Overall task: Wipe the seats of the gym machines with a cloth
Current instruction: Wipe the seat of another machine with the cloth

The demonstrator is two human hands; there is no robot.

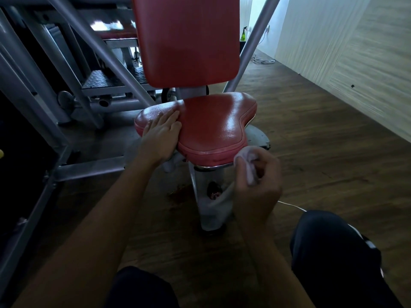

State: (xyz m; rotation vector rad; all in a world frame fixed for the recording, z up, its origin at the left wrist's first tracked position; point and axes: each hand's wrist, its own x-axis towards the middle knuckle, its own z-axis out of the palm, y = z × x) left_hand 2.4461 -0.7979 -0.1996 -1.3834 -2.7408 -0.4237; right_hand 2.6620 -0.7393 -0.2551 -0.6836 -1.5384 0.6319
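A red padded seat (213, 123) of a gym machine stands in front of me, with a red backrest (186, 38) upright behind it. My left hand (161, 134) lies flat on the seat's left lobe, fingers straight. My right hand (258, 183) grips a pale cloth (246, 161) bunched in its fingers, held against the seat's front right edge. A loose end of the cloth hangs down beside the chrome seat post (206, 187).
Grey steel frame tubes (93, 47) and a checker-plate step (104, 81) crowd the left. Wood floor (311, 138) spreads to the right up to a pale wall (355, 52). A green spray bottle (243, 34) stands far back. My dark-clad knees (333, 252) are low in view.
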